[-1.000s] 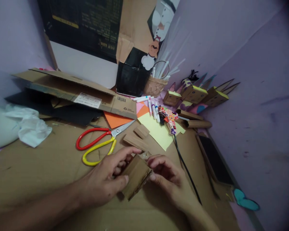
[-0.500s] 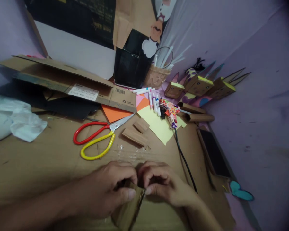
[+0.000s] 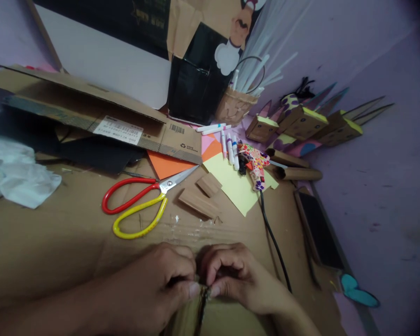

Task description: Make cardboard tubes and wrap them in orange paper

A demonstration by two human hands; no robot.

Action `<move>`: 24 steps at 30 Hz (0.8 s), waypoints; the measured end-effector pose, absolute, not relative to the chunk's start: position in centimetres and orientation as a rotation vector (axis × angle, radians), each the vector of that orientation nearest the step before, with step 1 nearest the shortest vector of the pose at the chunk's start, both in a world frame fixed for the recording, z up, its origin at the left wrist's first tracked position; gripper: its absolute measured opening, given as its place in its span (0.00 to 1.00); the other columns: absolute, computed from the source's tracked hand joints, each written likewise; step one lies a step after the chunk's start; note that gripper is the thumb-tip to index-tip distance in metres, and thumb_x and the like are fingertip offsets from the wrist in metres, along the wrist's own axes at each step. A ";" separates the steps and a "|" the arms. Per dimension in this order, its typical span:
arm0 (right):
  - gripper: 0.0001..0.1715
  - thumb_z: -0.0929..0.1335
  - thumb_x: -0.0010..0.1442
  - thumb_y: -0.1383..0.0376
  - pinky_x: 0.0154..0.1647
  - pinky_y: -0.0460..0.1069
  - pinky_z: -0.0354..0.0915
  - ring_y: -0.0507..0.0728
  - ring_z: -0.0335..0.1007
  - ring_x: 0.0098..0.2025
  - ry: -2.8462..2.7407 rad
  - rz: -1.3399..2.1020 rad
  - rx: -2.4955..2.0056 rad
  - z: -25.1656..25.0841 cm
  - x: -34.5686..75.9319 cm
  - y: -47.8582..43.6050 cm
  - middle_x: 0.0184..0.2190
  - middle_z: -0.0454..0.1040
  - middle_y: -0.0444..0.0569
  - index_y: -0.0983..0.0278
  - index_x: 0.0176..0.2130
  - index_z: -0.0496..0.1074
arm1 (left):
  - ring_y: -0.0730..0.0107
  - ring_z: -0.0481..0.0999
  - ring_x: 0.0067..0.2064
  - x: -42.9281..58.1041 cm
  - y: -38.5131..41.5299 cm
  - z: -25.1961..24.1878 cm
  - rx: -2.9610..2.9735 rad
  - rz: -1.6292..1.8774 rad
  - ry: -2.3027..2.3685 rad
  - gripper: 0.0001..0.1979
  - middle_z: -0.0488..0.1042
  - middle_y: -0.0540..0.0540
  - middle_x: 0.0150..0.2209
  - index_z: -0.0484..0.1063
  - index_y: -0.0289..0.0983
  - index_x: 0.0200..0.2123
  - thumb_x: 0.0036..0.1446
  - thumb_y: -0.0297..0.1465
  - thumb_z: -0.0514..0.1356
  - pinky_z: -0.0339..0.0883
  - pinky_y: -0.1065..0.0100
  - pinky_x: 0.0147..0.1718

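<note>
At the bottom middle, a folded piece of cardboard point(image 3: 187, 313) runs toward me with a rough, dark edge along its right side. My left hand point(image 3: 168, 280) is closed on its far end, thumb on top and fingers curled behind. My right hand point(image 3: 233, 275) pinches the rough edge near the same end, thumb and fingertips together. The two hands almost touch. Beyond them lie small cut cardboard pieces point(image 3: 198, 203) and scissors point(image 3: 166, 186) with one red and one yellow handle, blades apart.
A floral-patterned glue gun point(image 3: 255, 163) rests on yellow paper point(image 3: 224, 177), its black cord point(image 3: 271, 233) trailing toward me. Several markers point(image 3: 229, 147) lie behind it. A flattened carton point(image 3: 91, 112) spans the back left. A phone point(image 3: 318, 228) lies at right beside the wall.
The view has shifted slightly, so the background sits a little differently. Both hands keep their grip on the cardboard piece, which shows slightly less at the bottom.
</note>
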State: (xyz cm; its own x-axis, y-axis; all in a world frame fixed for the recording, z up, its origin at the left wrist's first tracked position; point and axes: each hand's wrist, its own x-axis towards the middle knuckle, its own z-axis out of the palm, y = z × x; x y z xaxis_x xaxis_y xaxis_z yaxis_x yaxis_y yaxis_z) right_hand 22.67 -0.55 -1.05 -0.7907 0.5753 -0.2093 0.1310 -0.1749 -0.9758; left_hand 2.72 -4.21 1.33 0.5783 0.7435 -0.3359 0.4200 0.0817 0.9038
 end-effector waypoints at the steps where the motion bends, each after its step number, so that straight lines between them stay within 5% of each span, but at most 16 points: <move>1: 0.09 0.70 0.54 0.62 0.35 0.49 0.64 0.54 0.68 0.33 -1.771 2.040 -0.815 -1.1 22.6 -0.6 0.28 0.71 0.48 0.65 0.26 0.73 | 0.72 0.69 0.34 2.8 -4.2 1.3 1.548 0.332 1.022 0.09 0.68 0.51 0.28 0.59 0.37 0.22 0.54 0.26 0.50 0.59 0.73 0.35; 10: 0.11 0.70 0.54 0.63 0.30 0.46 0.61 0.52 0.66 0.29 -1.816 1.958 -0.730 -1.3 22.2 -0.9 0.24 0.69 0.48 0.67 0.24 0.71 | 0.76 0.67 0.28 3.3 -4.5 0.4 1.585 0.389 1.041 0.11 0.66 0.52 0.24 0.53 0.37 0.18 0.48 0.21 0.51 0.58 0.75 0.28; 15: 0.09 0.72 0.53 0.64 0.36 0.48 0.63 0.53 0.67 0.34 -1.768 1.946 -0.740 -1.1 22.0 -1.0 0.30 0.69 0.49 0.67 0.25 0.73 | 0.75 0.67 0.28 3.4 -4.5 0.6 1.577 0.366 1.066 0.12 0.65 0.51 0.24 0.53 0.37 0.17 0.48 0.23 0.51 0.58 0.74 0.28; 24: 0.10 0.73 0.50 0.64 0.31 0.46 0.61 0.52 0.65 0.31 -1.766 1.794 -0.838 -1.6 21.6 -1.5 0.27 0.67 0.47 0.66 0.23 0.73 | 0.75 0.63 0.27 3.3 -4.2 0.4 1.495 0.431 0.987 0.15 0.63 0.52 0.22 0.51 0.36 0.15 0.51 0.28 0.51 0.56 0.72 0.28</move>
